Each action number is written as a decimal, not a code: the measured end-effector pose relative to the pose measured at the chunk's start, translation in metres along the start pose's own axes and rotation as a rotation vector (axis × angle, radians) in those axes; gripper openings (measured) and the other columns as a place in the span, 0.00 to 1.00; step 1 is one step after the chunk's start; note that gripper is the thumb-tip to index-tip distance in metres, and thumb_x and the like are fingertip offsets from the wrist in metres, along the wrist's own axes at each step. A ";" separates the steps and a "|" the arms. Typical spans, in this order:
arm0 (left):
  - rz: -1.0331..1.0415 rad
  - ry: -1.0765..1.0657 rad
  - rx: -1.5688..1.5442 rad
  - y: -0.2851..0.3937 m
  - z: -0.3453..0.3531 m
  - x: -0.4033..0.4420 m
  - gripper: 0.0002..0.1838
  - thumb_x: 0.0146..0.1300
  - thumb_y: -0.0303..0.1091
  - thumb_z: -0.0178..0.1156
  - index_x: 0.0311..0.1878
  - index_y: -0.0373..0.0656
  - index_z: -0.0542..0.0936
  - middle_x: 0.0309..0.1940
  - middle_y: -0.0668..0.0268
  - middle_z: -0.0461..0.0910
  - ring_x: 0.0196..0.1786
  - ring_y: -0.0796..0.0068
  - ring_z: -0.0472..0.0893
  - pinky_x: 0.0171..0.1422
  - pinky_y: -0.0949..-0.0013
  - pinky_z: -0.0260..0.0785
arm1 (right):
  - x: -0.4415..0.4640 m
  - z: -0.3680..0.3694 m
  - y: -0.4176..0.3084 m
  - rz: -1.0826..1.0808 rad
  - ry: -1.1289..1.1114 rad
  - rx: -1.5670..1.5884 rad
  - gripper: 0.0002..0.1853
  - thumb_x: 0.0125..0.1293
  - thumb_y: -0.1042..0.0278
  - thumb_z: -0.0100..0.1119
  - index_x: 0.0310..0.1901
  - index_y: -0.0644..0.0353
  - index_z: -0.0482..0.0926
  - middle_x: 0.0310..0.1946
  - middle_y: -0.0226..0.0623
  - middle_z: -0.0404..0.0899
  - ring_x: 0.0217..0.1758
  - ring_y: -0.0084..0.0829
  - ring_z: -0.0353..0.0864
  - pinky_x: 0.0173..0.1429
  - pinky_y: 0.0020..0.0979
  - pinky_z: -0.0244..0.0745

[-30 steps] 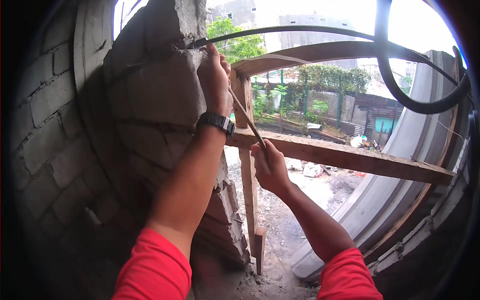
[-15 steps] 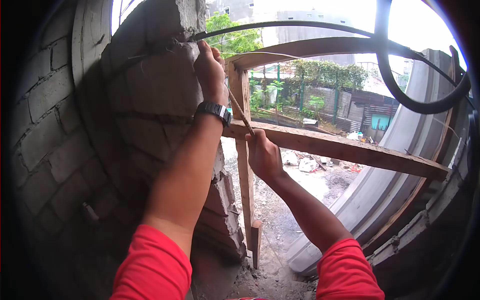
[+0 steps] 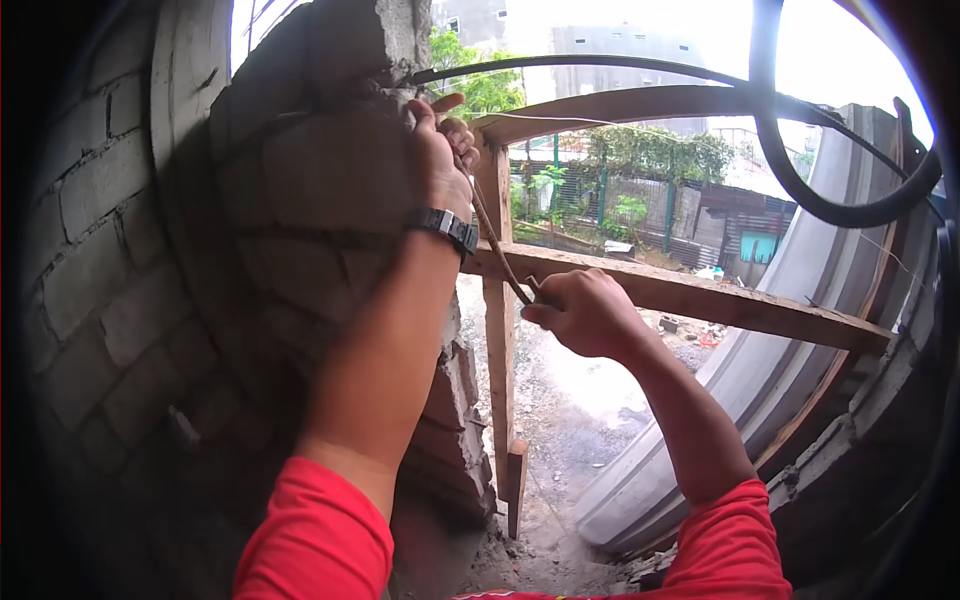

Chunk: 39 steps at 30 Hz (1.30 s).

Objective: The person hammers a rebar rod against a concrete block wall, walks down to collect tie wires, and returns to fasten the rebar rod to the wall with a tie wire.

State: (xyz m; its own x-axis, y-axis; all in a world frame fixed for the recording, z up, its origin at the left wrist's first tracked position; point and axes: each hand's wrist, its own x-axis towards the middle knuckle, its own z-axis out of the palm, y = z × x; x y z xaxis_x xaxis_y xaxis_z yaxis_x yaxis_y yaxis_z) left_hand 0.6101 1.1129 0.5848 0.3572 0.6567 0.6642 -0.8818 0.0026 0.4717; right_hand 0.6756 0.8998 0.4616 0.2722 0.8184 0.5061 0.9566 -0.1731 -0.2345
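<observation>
A thin brown rod point(image 3: 490, 226) slants down from the broken edge of the block wall point(image 3: 330, 170). My left hand point(image 3: 447, 150), with a dark watch at the wrist, is around its upper end beside the wall. One finger sticks out while the others curl; the palm hides the rod's tip. Lower down and to the right, my right hand point(image 3: 588, 312) is closed around the rod's lower end, its thumb pressed along it. That end looks bent near the fingers. Behind the rod runs a wooden crossbar point(image 3: 680, 291).
A dark cable or hose point(image 3: 600, 61) arches from the wall and loops at the upper right. The wooden frame has a post point(image 3: 498, 370) and a top beam point(image 3: 630, 103). Corrugated sheets point(image 3: 690, 440) lean on the right. Rubble lies on the ground outside.
My right hand has moved right and slightly down with the rod's lower end, turning its wrist. The fingers of my left hand have loosened, one now stretched out. The view has shifted slightly.
</observation>
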 end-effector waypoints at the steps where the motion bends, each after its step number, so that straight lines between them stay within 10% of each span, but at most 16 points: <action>1: -0.017 -0.055 -0.023 0.002 -0.003 -0.002 0.28 0.84 0.56 0.41 0.53 0.41 0.79 0.19 0.76 0.59 0.21 0.82 0.58 0.26 0.72 0.51 | 0.005 0.001 0.004 -0.072 -0.101 0.144 0.18 0.69 0.54 0.67 0.33 0.64 0.85 0.28 0.40 0.86 0.32 0.28 0.86 0.40 0.38 0.78; 5: -0.052 -0.101 -0.132 0.007 0.004 -0.004 0.25 0.84 0.55 0.42 0.52 0.42 0.76 0.19 0.75 0.59 0.21 0.81 0.58 0.26 0.71 0.51 | 0.003 0.006 0.027 -0.074 -0.548 1.390 0.10 0.78 0.63 0.57 0.44 0.63 0.74 0.22 0.33 0.77 0.20 0.26 0.79 0.26 0.30 0.76; 11: -0.069 -0.033 -0.179 0.001 0.004 -0.005 0.24 0.83 0.56 0.45 0.48 0.43 0.77 0.19 0.76 0.61 0.21 0.82 0.59 0.26 0.72 0.51 | 0.001 -0.006 0.017 -0.045 -0.530 0.969 0.12 0.80 0.62 0.53 0.47 0.63 0.78 0.19 0.29 0.73 0.14 0.22 0.72 0.15 0.27 0.66; 14: -0.031 0.078 0.272 -0.006 0.006 -0.013 0.29 0.81 0.62 0.45 0.44 0.44 0.80 0.21 0.77 0.68 0.18 0.88 0.60 0.22 0.77 0.51 | -0.001 0.000 -0.006 0.198 -0.417 0.687 0.16 0.79 0.58 0.53 0.46 0.64 0.83 0.20 0.36 0.76 0.18 0.28 0.78 0.22 0.35 0.72; 17: 0.226 0.226 0.752 -0.022 0.001 -0.021 0.37 0.73 0.70 0.51 0.44 0.36 0.79 0.28 0.65 0.77 0.32 0.68 0.80 0.41 0.65 0.73 | 0.010 0.043 0.003 0.066 -0.097 0.450 0.15 0.77 0.56 0.56 0.45 0.62 0.82 0.18 0.25 0.71 0.16 0.20 0.70 0.22 0.32 0.70; 20: 0.346 0.211 1.006 -0.025 -0.011 -0.038 0.41 0.68 0.73 0.56 0.46 0.34 0.78 0.32 0.58 0.80 0.39 0.59 0.84 0.47 0.58 0.75 | 0.016 0.079 0.003 0.247 -0.304 1.216 0.13 0.74 0.59 0.61 0.35 0.59 0.77 0.19 0.30 0.73 0.20 0.24 0.73 0.27 0.34 0.70; 21: 0.361 0.162 1.040 -0.026 -0.014 -0.051 0.42 0.64 0.73 0.62 0.48 0.33 0.76 0.32 0.57 0.79 0.39 0.55 0.83 0.46 0.56 0.75 | 0.014 0.091 0.002 0.300 -0.335 1.565 0.12 0.72 0.61 0.64 0.33 0.51 0.72 0.19 0.19 0.65 0.16 0.14 0.63 0.19 0.23 0.57; 26: 0.453 0.046 1.274 -0.029 -0.041 -0.093 0.41 0.62 0.69 0.67 0.49 0.33 0.75 0.33 0.58 0.77 0.37 0.51 0.83 0.44 0.54 0.75 | 0.022 0.110 -0.009 0.251 -0.290 1.619 0.14 0.74 0.59 0.63 0.31 0.49 0.71 0.18 0.18 0.63 0.14 0.12 0.57 0.16 0.22 0.47; 32: 0.568 -0.226 1.575 -0.010 -0.082 -0.136 0.35 0.66 0.58 0.69 0.56 0.32 0.76 0.34 0.56 0.82 0.31 0.63 0.82 0.36 0.59 0.74 | 0.049 0.175 -0.025 0.184 0.237 1.218 0.14 0.69 0.59 0.67 0.32 0.61 0.80 0.21 0.31 0.78 0.22 0.25 0.75 0.28 0.32 0.68; 36: 0.603 -0.206 1.257 0.036 -0.063 -0.151 0.25 0.64 0.43 0.75 0.58 0.41 0.78 0.39 0.70 0.75 0.23 0.87 0.61 0.25 0.76 0.58 | 0.048 0.167 -0.040 0.297 0.584 0.933 0.16 0.69 0.59 0.68 0.38 0.68 0.83 0.28 0.47 0.86 0.30 0.33 0.85 0.39 0.38 0.76; 39: 0.776 -0.257 1.219 0.096 -0.027 -0.093 0.24 0.61 0.40 0.77 0.56 0.44 0.78 0.40 0.73 0.70 0.30 0.84 0.60 0.35 0.74 0.61 | 0.042 0.173 -0.040 0.280 0.701 0.930 0.14 0.70 0.59 0.68 0.43 0.65 0.84 0.31 0.43 0.87 0.27 0.31 0.82 0.36 0.37 0.76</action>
State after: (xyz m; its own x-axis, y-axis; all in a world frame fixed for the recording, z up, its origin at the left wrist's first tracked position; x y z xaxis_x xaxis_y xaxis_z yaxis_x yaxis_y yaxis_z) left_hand 0.4835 1.0724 0.5525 0.0840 0.0465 0.9954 -0.1209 -0.9911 0.0565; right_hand 0.6308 1.0358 0.3488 0.7326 0.2891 0.6162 0.4916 0.4014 -0.7728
